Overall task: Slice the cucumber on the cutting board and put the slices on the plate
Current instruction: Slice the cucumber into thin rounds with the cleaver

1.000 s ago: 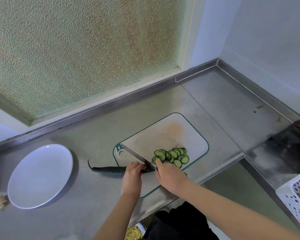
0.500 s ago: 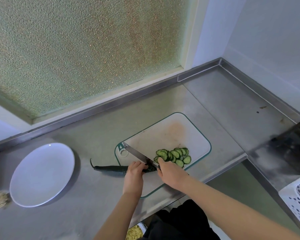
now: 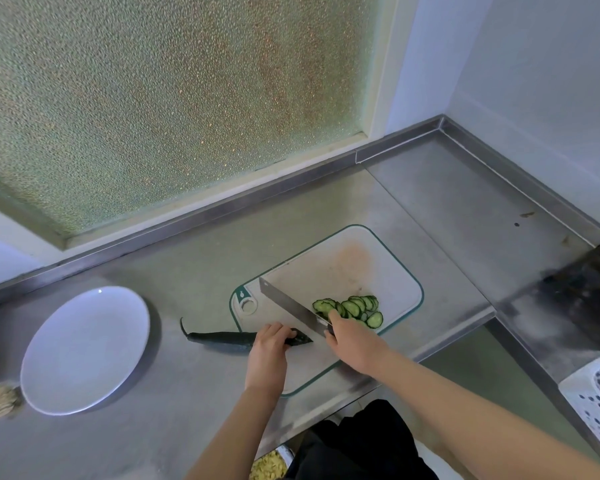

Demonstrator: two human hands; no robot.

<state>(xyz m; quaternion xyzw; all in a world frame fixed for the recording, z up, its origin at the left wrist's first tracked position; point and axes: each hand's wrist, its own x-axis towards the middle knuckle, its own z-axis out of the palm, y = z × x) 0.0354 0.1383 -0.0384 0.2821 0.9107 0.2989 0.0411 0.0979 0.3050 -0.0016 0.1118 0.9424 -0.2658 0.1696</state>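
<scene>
A dark green cucumber point(image 3: 222, 338) lies across the left edge of the white, green-rimmed cutting board point(image 3: 354, 268), its stem end out on the steel counter. My left hand point(image 3: 269, 351) presses it down near its cut end. My right hand point(image 3: 355, 344) grips the handle of a broad knife point(image 3: 286, 303), whose blade is raised at a slant just right of the cut end. A heap of several cucumber slices point(image 3: 352, 308) lies on the board to the right of the blade. The white plate point(image 3: 84, 348) stands bare at the far left.
A crumpled beige scrap point(image 3: 2, 400) lies left of the plate. A white perforated basket point(image 3: 596, 396) stands at the right edge beside a dark stove area point(image 3: 582, 299). The frosted window and a raised steel rim bound the counter at the back.
The knife blade has lifted up off the cucumber and the cut end now shows bare. My left hand holds the same spot.
</scene>
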